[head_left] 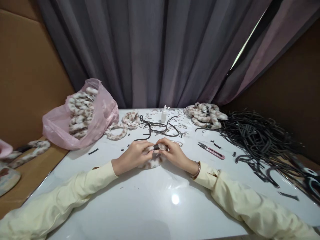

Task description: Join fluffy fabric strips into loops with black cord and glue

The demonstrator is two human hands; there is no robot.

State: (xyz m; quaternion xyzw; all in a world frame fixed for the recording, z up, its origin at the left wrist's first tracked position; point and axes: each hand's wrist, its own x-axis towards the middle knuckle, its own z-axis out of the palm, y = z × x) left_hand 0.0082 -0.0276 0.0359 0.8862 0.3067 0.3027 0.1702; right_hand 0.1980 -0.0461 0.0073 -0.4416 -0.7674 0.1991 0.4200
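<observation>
Fluffy loop (pixel 153 162) held between two hands, nearer the person than the white bottle (pixel 163 114) and slightly to its left. The left hand (pixel 136 153) and right hand (pixel 176 155) each pinch it narrowly between thumb and fingers, on either side of a dark band (pixel 156 147). Likely faults: an uneven pull or a slackened pinch could let the two sides part or twist at the band; loose pile could become trapped there, since fur borders it closely. The snips (pixel 211 150), right of the bottle and nearer the person, point away from the body; a forward sweep of the right forearm could knock them. The black cords (pixel 162 126) just in front of the bottle might snag if the loop were pushed forward. The loop is soft, thick and white with brown blotches; the band is narrow and dark. Whether its lower curve touches the table (pixel 150 213) cannot be told.
</observation>
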